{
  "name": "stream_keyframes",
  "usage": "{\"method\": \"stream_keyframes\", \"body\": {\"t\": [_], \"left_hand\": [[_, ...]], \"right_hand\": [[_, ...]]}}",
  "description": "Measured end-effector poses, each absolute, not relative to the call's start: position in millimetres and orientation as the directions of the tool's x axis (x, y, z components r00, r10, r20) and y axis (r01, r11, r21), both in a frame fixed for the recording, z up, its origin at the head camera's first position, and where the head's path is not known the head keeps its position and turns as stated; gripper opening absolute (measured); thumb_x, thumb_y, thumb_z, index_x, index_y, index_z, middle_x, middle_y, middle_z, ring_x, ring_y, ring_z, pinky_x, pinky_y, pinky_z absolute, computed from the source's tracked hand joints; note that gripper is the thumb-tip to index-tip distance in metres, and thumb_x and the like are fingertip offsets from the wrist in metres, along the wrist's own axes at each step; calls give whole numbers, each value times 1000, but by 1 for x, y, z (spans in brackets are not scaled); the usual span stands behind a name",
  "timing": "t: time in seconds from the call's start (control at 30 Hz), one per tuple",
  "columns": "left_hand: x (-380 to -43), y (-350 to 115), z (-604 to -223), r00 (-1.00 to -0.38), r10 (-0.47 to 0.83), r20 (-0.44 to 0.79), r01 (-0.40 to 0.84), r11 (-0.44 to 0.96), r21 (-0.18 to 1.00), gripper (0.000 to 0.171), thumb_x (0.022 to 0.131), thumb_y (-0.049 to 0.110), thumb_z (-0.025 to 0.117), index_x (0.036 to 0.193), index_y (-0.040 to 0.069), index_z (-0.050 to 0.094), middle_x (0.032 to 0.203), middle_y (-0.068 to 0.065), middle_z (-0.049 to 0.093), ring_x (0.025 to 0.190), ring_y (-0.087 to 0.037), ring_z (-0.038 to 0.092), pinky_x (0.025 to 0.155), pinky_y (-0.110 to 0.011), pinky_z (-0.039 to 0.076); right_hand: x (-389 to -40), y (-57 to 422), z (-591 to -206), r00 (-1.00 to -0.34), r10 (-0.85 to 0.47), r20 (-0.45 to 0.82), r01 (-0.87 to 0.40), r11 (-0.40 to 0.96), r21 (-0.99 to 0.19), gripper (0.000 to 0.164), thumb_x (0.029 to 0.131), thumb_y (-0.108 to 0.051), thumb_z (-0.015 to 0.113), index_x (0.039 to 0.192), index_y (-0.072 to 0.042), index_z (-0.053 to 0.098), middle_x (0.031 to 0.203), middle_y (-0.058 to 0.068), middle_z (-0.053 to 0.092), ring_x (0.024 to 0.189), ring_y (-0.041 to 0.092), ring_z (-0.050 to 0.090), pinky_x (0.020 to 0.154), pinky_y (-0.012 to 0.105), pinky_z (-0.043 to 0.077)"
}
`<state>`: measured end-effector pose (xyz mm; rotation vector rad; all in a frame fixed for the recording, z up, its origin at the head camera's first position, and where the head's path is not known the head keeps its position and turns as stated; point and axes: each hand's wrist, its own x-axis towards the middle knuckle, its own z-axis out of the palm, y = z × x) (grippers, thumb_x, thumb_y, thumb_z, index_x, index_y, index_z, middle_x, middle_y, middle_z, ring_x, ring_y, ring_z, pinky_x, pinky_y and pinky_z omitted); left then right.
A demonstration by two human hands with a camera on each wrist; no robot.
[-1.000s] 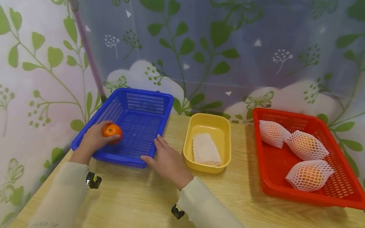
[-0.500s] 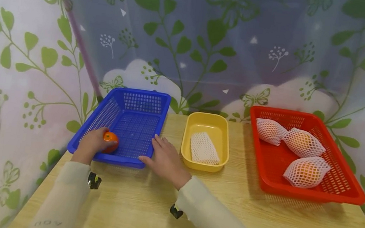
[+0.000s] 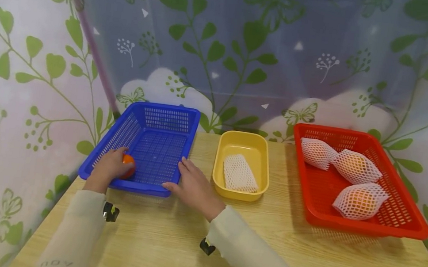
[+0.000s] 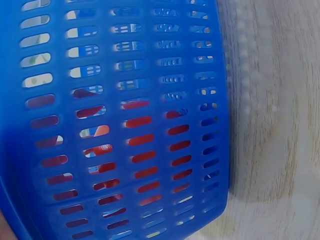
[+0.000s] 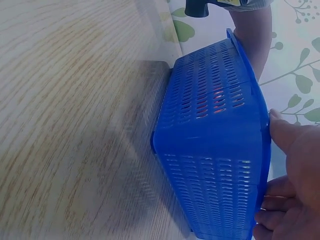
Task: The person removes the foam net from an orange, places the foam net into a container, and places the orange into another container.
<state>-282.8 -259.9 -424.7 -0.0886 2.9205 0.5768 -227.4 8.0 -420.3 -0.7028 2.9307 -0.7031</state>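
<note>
My left hand point(image 3: 110, 165) reaches into the blue basket point(image 3: 131, 185) at its near left corner and grips an orange point(image 3: 128, 168), which it partly hides. In the left wrist view, reddish-orange patches show through the slots of the blue basket wall point(image 4: 112, 55). At the near right corner, my right hand point(image 3: 197, 189) holds the rim of this basket, thumb on the front edge and fingers along the right edge. The right wrist view shows the right hand's thumb and fingers point(image 5: 277, 195) at the blue rim point(image 5: 257, 100).
Right of the blue basket, a yellow tub point(image 3: 238, 195) holds a flat white foam net point(image 3: 240, 173). A red basket point(image 3: 366, 228) farther right contains 3 oranges in white foam nets point(image 3: 360, 202). All stand on a wooden table point(image 3: 168, 243) before a leaf-patterned curtain point(image 3: 216, 49).
My left hand has lowered the orange toward the near left corner of the blue basket, and its fingers now cover more of it. My right hand stays at the rim.
</note>
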Motion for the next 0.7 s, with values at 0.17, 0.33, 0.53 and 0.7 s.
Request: {"method": "stream_keyframes", "body": {"t": [0.17,0.33,0.53,0.7], "left_hand": [[-283,-259,-423,-985,-26,-172,-89,925,370,65,92,31,56,145,0,34,142,-34,35,125,-51,39,99,-66,36],[-283,-259,-423,-984,-24,-174,-89,925,371,64,92,31,56,145,1,35,142,-34,34,124,-51,39,98,-66,36],[-283,-259,-424,-987,-24,-161,-85,920,383,63,93,30,56,145,1,35,143,-34,33,126,-51,37,101,-66,33],[-283,-260,-425,-991,-20,-135,-72,917,394,61,93,28,55,144,0,36,143,-35,32,128,-52,35,103,-66,31]], "right_hand": [[-228,9,-420,-895,-443,57,-420,793,-442,84,92,-59,53,148,2,34,157,15,26,144,27,26,117,37,24],[-228,8,-419,-895,-443,63,-424,797,-430,84,91,-59,53,147,2,36,157,15,28,144,27,27,116,37,25],[-229,7,-420,-894,-443,60,-428,808,-406,84,91,-59,54,147,2,36,156,15,29,144,26,27,117,36,24],[-229,7,-419,-896,-441,61,-427,814,-394,85,91,-60,53,147,2,36,156,16,29,144,27,27,117,37,23]]}}
